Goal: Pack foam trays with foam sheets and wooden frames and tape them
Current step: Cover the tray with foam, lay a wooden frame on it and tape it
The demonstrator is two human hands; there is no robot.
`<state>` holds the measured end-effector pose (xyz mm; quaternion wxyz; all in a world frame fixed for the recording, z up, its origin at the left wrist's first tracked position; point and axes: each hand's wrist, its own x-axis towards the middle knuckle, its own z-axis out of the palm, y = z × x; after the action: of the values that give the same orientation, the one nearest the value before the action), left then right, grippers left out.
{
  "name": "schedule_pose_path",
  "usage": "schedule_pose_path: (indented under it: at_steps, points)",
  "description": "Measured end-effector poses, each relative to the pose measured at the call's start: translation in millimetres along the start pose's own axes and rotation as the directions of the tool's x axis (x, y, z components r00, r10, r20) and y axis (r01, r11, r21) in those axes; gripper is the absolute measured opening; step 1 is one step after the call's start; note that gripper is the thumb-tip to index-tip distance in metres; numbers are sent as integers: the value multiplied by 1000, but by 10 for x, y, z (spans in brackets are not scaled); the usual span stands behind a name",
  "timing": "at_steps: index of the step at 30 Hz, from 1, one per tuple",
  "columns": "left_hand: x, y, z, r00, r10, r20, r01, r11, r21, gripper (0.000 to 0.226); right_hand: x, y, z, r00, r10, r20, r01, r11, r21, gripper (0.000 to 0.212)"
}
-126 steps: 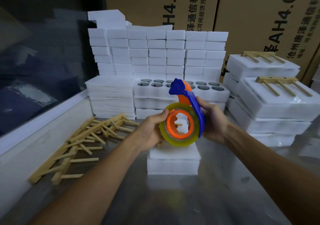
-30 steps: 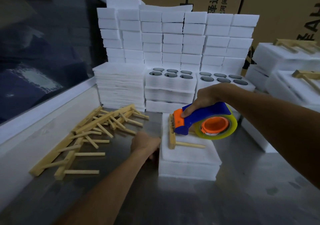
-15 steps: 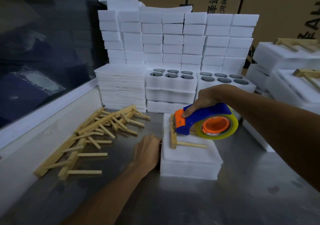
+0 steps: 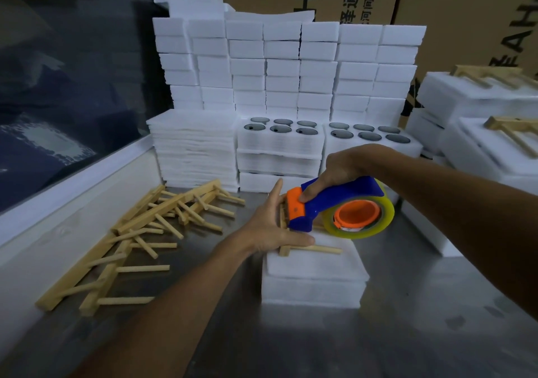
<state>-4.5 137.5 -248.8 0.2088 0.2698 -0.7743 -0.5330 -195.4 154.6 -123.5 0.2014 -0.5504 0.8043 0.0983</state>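
Your steel table [image 4: 407,334] carries the foam tray pack [image 4: 313,287] at its centre. Left of the pack lie loose wooden frames [image 4: 139,238]; behind it stand foam stacks [image 4: 195,150].

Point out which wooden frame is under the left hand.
The wooden frame lying on the foam tray at centre, pinned by the left hand. The others lie piled loose on the table or top the packs at right.

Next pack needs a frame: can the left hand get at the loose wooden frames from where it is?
Probably yes. The left hand is open, only pressing the frame on the foam pack, and the pile of wooden frames lies uncovered on its side with bare table between.
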Motion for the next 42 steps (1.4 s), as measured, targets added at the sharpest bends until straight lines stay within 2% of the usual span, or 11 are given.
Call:
schedule_pose_path:
  at_steps: [3,6,14,17,22,24,28,35,42]
  points:
    - [10,10,-24,998,-59,32,59,998,14,132,-34,28,-43,1000,-21,21,21,1000,4,99]
    - [7,-3,-12,998,-53,18,52,998,32,126,-94,189,-56,999,-28,18,27,999,34,97]
    - [18,-31,-8,999,-47,2,47,998,41,132,-163,478,0,999,-44,27,40,989,145,94]
    - [27,-75,-13,999,-36,-14,36,999,38,129,-232,663,1,998,-22,65,12,989,149,88]
    - [35,-96,11,999,-40,-28,40,999,30,129,-444,1118,32,987,32,160,-58,986,159,65]
    - [36,-100,9,999,-41,-28,41,999,31,130,-480,1204,30,984,45,170,-73,984,162,71]
    - [26,-100,7,999,-49,-24,50,998,35,136,-497,1238,-14,987,82,135,-89,995,53,93]
    - [23,-110,-12,999,-48,-15,49,998,41,135,-530,1389,-35,983,151,101,-146,988,-50,108]
    - [5,-82,-5,999,-42,-23,43,998,47,128,-433,1236,37,975,207,86,-194,972,-134,104]
